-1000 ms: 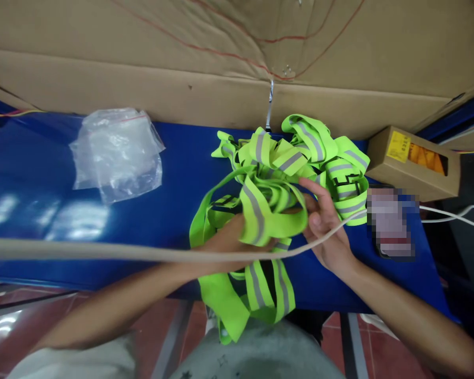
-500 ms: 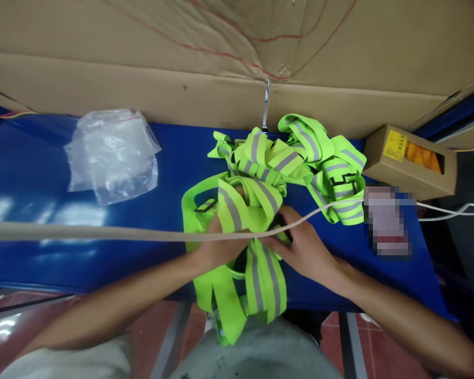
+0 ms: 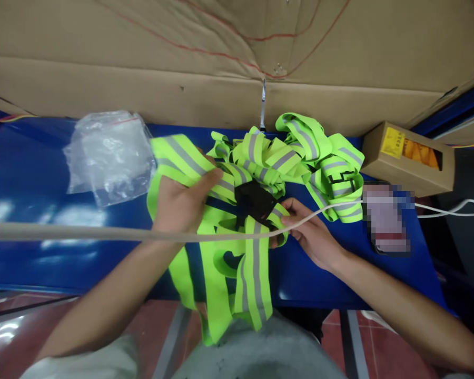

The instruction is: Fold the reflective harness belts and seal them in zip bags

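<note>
A yellow-green reflective strap (image 3: pixel 256 263) with grey stripes stretches between my hands, its lower loops hanging over the table's front edge. My left hand (image 3: pixel 181 205) is closed around folded bands of it, thumb on top. Between the hands sits a black patch (image 3: pixel 255 200) joined to the bands; its exact kind is unclear. With fingers pinched, my right hand (image 3: pixel 306 229) grips a short band to the right of that black part. Behind my hands lies a heap of similar reflective straps (image 3: pixel 296 152), some with black buckles.
Clear plastic bags (image 3: pixel 110 158) lie at the left of the blue table (image 3: pixel 114 263). An open-windowed cardboard box (image 3: pixel 411 158) with orange contents stands at the right, near a blurred-out phone-shaped object (image 3: pixel 385 218). A pale cord (image 3: pixel 102 231) crosses the view before my hands.
My left hand has moved left and up, drawing the strap bands out sideways. The black part now shows between my hands, and my right hand has shifted slightly right.
</note>
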### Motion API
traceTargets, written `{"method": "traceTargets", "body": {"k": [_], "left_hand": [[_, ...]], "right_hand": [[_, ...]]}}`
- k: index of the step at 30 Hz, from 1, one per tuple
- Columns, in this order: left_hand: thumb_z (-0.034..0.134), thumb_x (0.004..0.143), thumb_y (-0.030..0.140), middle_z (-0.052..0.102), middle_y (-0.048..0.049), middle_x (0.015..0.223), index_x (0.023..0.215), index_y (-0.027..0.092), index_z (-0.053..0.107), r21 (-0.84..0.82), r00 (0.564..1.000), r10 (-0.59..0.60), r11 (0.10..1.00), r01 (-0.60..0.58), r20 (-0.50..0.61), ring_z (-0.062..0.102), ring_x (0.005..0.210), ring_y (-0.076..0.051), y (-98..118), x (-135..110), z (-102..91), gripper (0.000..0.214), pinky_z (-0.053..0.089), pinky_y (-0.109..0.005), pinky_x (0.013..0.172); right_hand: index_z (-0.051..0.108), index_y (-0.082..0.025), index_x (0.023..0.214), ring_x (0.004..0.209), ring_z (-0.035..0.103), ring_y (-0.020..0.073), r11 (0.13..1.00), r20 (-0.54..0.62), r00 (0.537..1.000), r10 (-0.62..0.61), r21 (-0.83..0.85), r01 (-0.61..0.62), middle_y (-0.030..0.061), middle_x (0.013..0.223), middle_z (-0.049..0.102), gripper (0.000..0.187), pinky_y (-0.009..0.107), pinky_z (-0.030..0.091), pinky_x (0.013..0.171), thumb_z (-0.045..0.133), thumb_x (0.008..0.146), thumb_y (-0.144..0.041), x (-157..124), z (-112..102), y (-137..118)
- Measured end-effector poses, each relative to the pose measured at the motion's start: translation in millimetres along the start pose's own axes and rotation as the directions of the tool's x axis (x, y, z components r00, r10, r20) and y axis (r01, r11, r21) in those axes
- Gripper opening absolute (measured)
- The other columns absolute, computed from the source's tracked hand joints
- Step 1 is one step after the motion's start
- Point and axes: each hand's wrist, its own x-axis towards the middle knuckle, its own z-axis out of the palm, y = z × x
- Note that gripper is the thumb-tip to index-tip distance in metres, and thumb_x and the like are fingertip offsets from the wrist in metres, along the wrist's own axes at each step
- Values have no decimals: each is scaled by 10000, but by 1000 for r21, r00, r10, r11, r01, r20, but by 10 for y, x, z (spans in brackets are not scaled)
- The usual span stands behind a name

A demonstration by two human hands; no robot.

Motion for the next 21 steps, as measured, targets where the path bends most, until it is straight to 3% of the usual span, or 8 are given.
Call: {"method": "traceTargets", "body": {"k": [3,7,11,13,15,16,18,21], "left_hand": [[850,788,288,725,-10,1039,989,243,663,-367,993,-104,923,114,48,714,966,-204,-3,-84,157,279,618,-352,835],[913,754,335,731,14,991,1028,240,689,-443,979,-84,882,160,185,708,860,-148,4,-39,129,366,598,-252,746],[820,835,596,733,-27,723,859,175,755,47,979,-94,995,87,179,674,595,-168,4,193,-288,427,527,-279,562],[787,833,660,617,-20,502,577,180,665,358,988,-84,933,32,129,552,429,-147,37,254,-464,557,396,-296,459],[720,892,640,426,18,383,447,208,499,610,994,113,788,-86,-5,368,373,-93,92,223,-523,658,252,-305,462],[673,940,597,344,34,380,447,209,437,697,961,269,701,-149,-65,295,389,-77,121,175,-505,670,210,-309,493],[638,992,437,341,47,454,528,196,430,755,833,544,587,-293,-100,294,449,-69,163,39,-395,563,211,-310,543],[693,952,288,661,18,771,848,200,632,628,651,734,416,-658,196,640,734,-132,169,-154,-156,149,450,-311,679]], "right_hand": [[597,-247,1125,709,703,179,978,46,988,145,144,-150,-10,835,721,531,323,570,702,857,780,-555,3,61,-18],[711,-208,1053,836,730,171,979,85,979,184,71,-191,33,901,770,536,284,571,790,966,661,-469,-2,72,-66],[737,-213,1001,723,651,123,993,-43,992,121,14,-120,-12,820,715,529,231,507,648,1008,578,-380,-5,-4,-112],[740,-220,1021,694,615,106,997,-70,994,81,19,-80,-25,828,690,541,220,478,610,1008,574,-364,-1,-36,-116],[739,-218,1046,677,584,99,999,-75,996,44,1,-44,-32,825,665,533,220,454,595,991,603,-376,4,-50,-103],[736,-215,1049,673,571,97,999,-73,997,21,-28,-23,-35,821,654,517,223,446,596,980,624,-380,6,-50,-92],[729,-210,1054,691,566,106,992,-43,998,-39,-120,33,-32,836,651,476,233,448,618,956,666,-368,5,-42,-63],[730,-204,1012,770,607,138,954,77,989,-124,-266,140,-15,874,680,354,255,481,693,911,741,-343,-16,-25,-18]]}}
